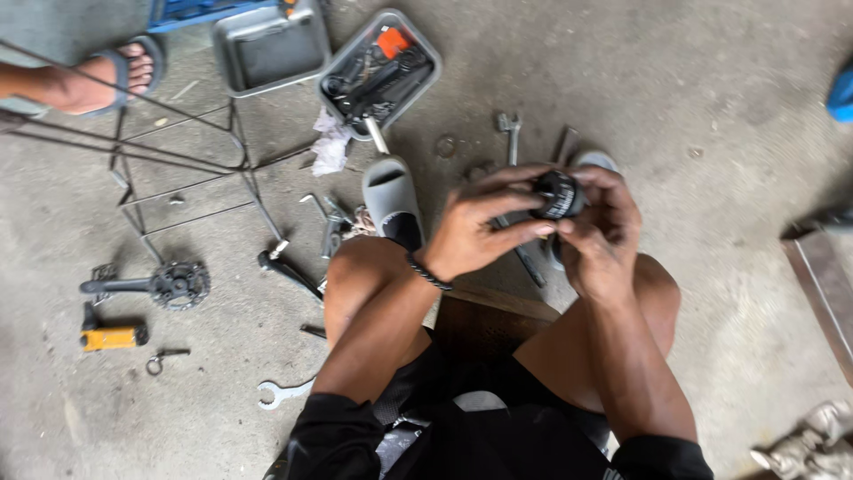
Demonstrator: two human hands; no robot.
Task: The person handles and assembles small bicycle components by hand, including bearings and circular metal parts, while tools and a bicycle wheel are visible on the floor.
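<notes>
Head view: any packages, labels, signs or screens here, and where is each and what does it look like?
Black round part: held between left hand and right hand, small pale lettering on its side.
Nothing else: no packages, signs or screens show.

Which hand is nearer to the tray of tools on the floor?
Left. The left hand is closer to the tray of tools; the right hand sits farther from it, beyond the round black part both hold.
</notes>
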